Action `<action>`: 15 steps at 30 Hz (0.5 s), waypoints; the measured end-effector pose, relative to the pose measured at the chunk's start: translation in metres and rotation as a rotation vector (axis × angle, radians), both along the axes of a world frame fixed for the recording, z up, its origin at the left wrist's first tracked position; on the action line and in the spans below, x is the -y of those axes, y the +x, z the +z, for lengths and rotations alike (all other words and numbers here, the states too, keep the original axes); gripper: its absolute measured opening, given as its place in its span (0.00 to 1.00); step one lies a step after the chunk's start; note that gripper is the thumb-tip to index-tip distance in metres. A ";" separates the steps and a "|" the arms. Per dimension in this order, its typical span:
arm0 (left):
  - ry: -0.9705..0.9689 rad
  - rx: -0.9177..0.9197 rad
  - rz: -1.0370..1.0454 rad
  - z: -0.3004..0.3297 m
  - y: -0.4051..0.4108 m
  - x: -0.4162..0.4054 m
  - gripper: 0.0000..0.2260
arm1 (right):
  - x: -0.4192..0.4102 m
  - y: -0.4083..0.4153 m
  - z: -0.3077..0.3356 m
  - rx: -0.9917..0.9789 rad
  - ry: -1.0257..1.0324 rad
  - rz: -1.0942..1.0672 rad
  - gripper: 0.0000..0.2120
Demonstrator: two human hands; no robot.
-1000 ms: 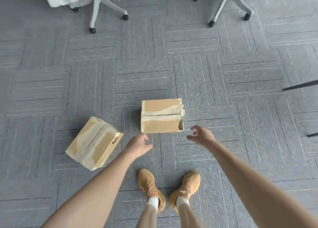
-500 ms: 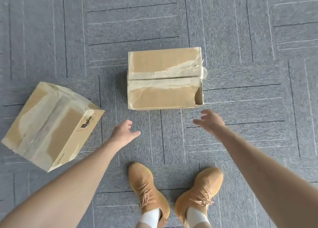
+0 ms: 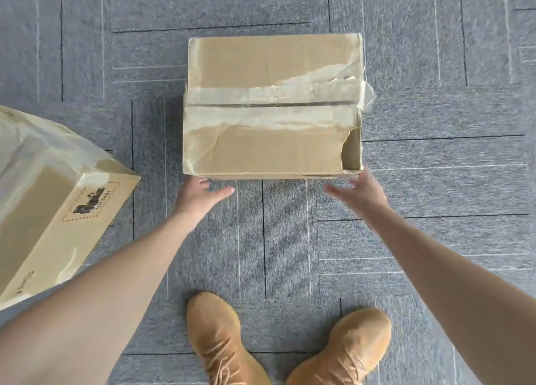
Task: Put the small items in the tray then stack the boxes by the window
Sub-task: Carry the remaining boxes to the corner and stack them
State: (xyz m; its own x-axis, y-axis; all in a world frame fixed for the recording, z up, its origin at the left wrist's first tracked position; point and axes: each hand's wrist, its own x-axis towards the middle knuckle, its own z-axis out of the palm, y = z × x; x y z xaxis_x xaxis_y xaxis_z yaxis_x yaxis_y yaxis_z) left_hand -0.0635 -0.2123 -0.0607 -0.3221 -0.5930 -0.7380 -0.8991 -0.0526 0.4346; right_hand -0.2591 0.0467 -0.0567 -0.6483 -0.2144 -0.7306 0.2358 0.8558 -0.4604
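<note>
A worn brown cardboard box (image 3: 272, 106) with torn pale tape across its top sits on the grey carpet straight ahead; its near right corner is ripped. My left hand (image 3: 198, 197) is at the box's near left bottom corner, fingers spread, holding nothing. My right hand (image 3: 358, 191) reaches the near right corner, fingers apart, just touching or almost touching the edge. A second taped cardboard box (image 3: 55, 199) with a printed label lies tilted on the floor at the left.
Grey carpet tiles (image 3: 278, 239) cover the floor all around. My two tan shoes (image 3: 284, 347) stand just behind the middle box. No tray, small items or window appear in view.
The view has dropped closer to the floor and the boxes look much larger. Both hands have moved forward from open air to the near bottom corners of the middle box.
</note>
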 end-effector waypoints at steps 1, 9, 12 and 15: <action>0.008 0.012 0.032 -0.002 -0.002 0.002 0.39 | 0.001 -0.002 -0.003 -0.029 -0.041 -0.006 0.51; 0.101 0.095 -0.021 0.002 -0.009 0.015 0.36 | 0.008 -0.005 -0.009 0.014 -0.160 -0.034 0.43; 0.060 0.010 -0.054 0.014 -0.010 0.016 0.35 | 0.011 -0.005 -0.003 0.042 -0.165 -0.021 0.42; 0.048 -0.080 -0.035 0.035 -0.015 0.015 0.26 | 0.013 -0.008 0.015 0.042 -0.193 0.005 0.44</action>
